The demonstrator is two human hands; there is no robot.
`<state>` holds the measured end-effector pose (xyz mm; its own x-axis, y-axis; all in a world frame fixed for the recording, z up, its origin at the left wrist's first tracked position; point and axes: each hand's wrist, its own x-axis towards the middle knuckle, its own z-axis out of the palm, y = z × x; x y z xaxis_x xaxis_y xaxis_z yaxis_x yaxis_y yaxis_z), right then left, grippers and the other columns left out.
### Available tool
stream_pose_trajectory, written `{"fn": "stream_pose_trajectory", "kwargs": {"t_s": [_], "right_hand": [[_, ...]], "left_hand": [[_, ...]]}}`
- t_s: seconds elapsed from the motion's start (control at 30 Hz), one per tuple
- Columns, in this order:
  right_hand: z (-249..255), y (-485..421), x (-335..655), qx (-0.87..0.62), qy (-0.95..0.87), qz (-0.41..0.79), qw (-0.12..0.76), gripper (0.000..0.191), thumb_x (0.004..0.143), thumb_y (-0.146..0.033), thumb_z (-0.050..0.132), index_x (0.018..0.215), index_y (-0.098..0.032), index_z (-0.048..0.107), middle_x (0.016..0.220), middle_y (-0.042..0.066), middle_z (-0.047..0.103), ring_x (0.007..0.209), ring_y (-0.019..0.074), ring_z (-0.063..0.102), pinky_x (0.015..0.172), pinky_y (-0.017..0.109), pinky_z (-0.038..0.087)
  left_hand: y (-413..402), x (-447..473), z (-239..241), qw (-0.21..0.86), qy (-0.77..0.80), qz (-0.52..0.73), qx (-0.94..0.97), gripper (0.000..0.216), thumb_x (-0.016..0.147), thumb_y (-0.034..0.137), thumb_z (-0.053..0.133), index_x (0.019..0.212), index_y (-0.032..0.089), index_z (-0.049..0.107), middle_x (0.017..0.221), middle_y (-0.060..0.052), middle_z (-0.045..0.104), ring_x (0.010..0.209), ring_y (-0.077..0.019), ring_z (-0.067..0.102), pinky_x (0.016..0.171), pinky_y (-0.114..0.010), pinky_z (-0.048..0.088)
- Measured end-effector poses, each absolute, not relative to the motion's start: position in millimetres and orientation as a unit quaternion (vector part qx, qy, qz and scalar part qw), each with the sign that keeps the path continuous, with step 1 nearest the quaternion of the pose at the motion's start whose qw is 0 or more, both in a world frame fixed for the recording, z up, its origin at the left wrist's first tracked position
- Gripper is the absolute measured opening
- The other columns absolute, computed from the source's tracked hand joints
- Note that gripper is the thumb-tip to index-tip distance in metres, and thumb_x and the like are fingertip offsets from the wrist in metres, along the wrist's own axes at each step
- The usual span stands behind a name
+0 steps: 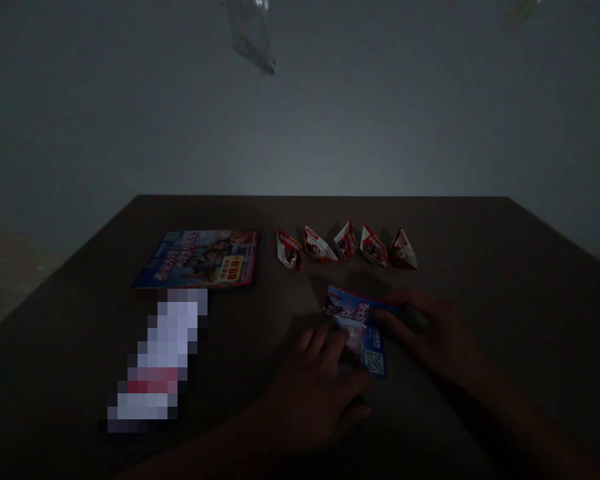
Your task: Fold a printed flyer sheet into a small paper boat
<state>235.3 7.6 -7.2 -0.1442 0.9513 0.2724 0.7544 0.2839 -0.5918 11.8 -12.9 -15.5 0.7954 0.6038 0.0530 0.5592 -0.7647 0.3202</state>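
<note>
A blue printed leaflet [373, 337] with a QR code near its lower corner lies on the table in front of me, looking folded. My left hand [320, 383] rests on its left side, fingers apart and pressing down, thumb off the near edge. At the far right edge, my right hand [430, 327] pinches the paper between thumb and fingers; the fingertips behind it are hidden. Beyond the leaflet, several small red-and-white folded paper boats [320, 245] stand in a row.
A stack of colourful printed flyers [200, 260] lies on the dark table [260, 353] at the left. Nearer me is a pixelated, pale oblong object [163, 360]. A plain wall [330, 120] rises behind the table. Something clear [253, 33] hangs at the top. The light is dim.
</note>
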Motion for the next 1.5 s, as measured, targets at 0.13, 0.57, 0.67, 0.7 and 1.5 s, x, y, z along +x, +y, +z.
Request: {"fn": "stream_pose_trajectory", "kwargs": {"t_s": [0.13,0.57,0.67,0.7,1.5], "right_hand": [[-4,7,236,-0.565,-0.743,0.187,0.307,0.016,0.086,-0.033,0.055,0.082,-0.020,0.062,0.080,0.005,0.068,0.073,0.0184,0.064,0.066,0.029,0.050],[-5,10,238,-0.569,-0.753,0.202,0.262,0.018,0.087,-0.033,0.053,0.079,-0.020,0.062,0.077,0.004,0.067,0.069,0.0172,0.062,0.063,0.028,0.048],[-4,10,240,-0.579,-0.755,0.197,0.234,0.017,0.086,-0.032,0.052,0.078,-0.020,0.060,0.076,0.003,0.065,0.069,0.0167,0.061,0.063,0.027,0.047],[-4,10,240,-0.582,-0.756,0.196,0.226,0.017,0.086,-0.032,0.052,0.077,-0.019,0.060,0.076,0.003,0.065,0.069,0.0166,0.061,0.063,0.027,0.046],[-5,0,239,-0.564,-0.748,0.126,0.326,0.010,0.085,-0.027,0.055,0.090,-0.022,0.062,0.085,0.004,0.070,0.073,0.0185,0.066,0.063,0.029,0.052]], "left_hand": [[-10,11,-14,0.141,0.312,0.092,0.935,0.028,0.087,0.045,0.049,0.104,0.024,0.057,0.132,-0.011,0.041,0.129,-0.0328,0.028,0.101,-0.050,0.028],[0,10,-11,0.138,0.340,0.102,0.924,0.028,0.087,0.023,0.046,0.114,0.022,0.052,0.110,-0.008,0.052,0.102,-0.0238,0.047,0.093,-0.043,0.033],[0,9,-10,0.143,0.342,0.091,0.924,0.031,0.085,0.023,0.047,0.115,0.021,0.052,0.111,-0.009,0.051,0.102,-0.0247,0.046,0.093,-0.044,0.033],[0,9,-11,0.143,0.344,0.088,0.924,0.032,0.084,0.023,0.048,0.116,0.021,0.052,0.112,-0.009,0.051,0.103,-0.0251,0.046,0.094,-0.044,0.033],[4,6,-17,0.182,0.387,0.198,0.882,0.035,0.083,0.016,0.047,0.118,0.017,0.048,0.124,-0.011,0.047,0.116,-0.0251,0.042,0.099,-0.043,0.035]]}}
